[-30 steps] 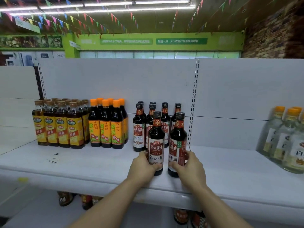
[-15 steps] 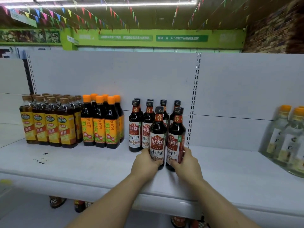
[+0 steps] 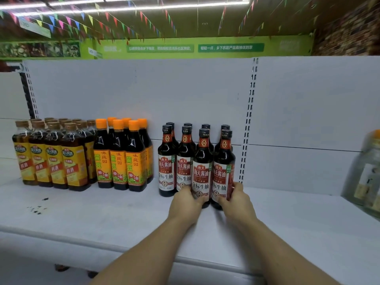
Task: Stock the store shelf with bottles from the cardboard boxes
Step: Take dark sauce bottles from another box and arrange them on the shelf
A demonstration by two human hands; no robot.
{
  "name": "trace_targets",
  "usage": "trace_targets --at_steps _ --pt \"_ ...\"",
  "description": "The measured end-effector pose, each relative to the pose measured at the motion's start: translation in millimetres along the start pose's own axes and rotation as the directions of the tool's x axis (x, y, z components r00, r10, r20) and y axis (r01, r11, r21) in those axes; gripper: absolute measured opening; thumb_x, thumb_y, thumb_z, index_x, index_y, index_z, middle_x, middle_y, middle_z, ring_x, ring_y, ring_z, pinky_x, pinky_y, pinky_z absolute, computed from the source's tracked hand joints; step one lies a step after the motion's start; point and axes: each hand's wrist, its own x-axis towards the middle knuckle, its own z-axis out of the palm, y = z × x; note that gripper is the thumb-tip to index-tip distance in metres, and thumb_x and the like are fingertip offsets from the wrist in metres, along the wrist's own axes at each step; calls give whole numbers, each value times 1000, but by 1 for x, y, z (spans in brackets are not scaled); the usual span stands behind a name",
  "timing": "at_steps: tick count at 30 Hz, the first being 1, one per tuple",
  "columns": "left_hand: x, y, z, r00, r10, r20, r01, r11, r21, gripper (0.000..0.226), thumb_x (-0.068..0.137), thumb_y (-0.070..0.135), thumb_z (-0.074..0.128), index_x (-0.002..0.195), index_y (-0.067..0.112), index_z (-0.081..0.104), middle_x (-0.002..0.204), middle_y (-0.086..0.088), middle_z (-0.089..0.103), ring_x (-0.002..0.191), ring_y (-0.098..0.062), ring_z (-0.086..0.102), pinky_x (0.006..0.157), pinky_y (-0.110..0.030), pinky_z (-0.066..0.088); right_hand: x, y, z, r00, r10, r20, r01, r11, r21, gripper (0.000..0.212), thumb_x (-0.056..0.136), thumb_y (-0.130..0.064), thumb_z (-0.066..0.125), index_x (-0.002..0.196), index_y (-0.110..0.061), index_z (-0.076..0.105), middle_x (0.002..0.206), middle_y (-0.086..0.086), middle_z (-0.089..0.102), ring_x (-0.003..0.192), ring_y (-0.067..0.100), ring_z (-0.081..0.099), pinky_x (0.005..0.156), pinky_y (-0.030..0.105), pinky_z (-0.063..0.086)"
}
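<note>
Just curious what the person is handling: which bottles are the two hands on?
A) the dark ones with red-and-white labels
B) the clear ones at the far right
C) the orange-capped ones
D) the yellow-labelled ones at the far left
A: the left hand grips the foremost left bottle and the right hand grips the foremost right bottle. Both bottles are dark with red-and-white labels.

Fluorescent ceiling tubes (image 3: 164, 5) light the white shelf (image 3: 102, 219) evenly, leaving small glints on the dark soy sauce bottles (image 3: 202, 157). Wide-angle distortion bends the edges, and the clear bottle (image 3: 368, 173) at far right is blurred.
</note>
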Motion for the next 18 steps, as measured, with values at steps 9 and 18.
trace_targets --at_steps 9,18 --pt "16 9 13 997 74 -3 -63 859 508 55 99 57 58 127 10 54 126 -7 65 118 -29 62 92 -40 51 24 6 6 1000 -20 -1 20 1000 -18 50 94 -27 68 134 -12 42 124 7 68 108 30 66 89 41 54" --pt "31 1 22 985 103 136 -170 601 781 59 107 58 35 142 14 51 127 -11 53 120 -33 55 87 -44 50 34 13 8 998 -65 0 65 998 0 47 96 -28 66 133 -12 43 124 7 67 108 31 65 88 41 53"
